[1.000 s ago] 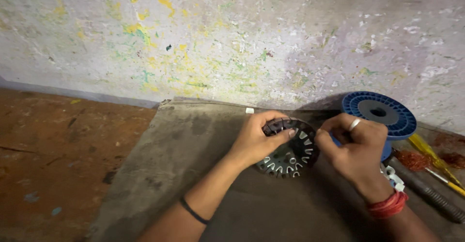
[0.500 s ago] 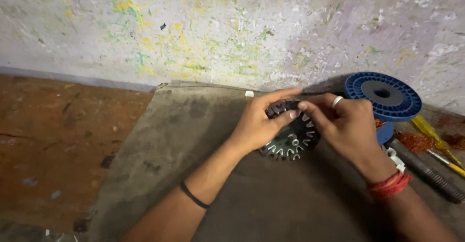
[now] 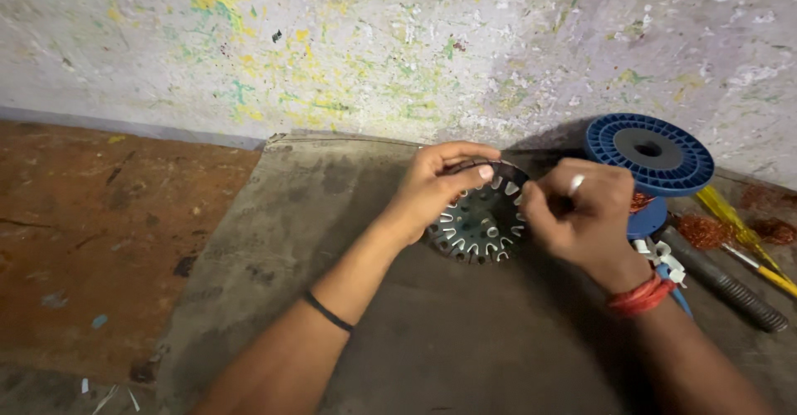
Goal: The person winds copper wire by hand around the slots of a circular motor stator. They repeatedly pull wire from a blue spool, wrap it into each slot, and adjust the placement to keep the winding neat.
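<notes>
A round metal stator core (image 3: 479, 221) with white slot liners stands tilted on a grey-brown cloth mat (image 3: 349, 241). My left hand (image 3: 436, 184) grips its upper left rim, fingers curled over the top. My right hand (image 3: 577, 212), with a ring on one finger and a red thread at the wrist, pinches at the core's right edge; what is between its fingertips is too small to tell.
A blue plastic wire spool (image 3: 648, 151) with copper wire stands just right of my right hand. Past it lie a yellow-handled tool (image 3: 739, 232), a dark threaded rod (image 3: 730, 286) and loose copper wire (image 3: 706, 231). A paint-speckled wall (image 3: 398, 41) rises behind; reddish floor (image 3: 91, 224) lies left.
The view has shifted slightly. My right hand has moved in closer to the core's right edge; my left hand keeps its grip on the rim.
</notes>
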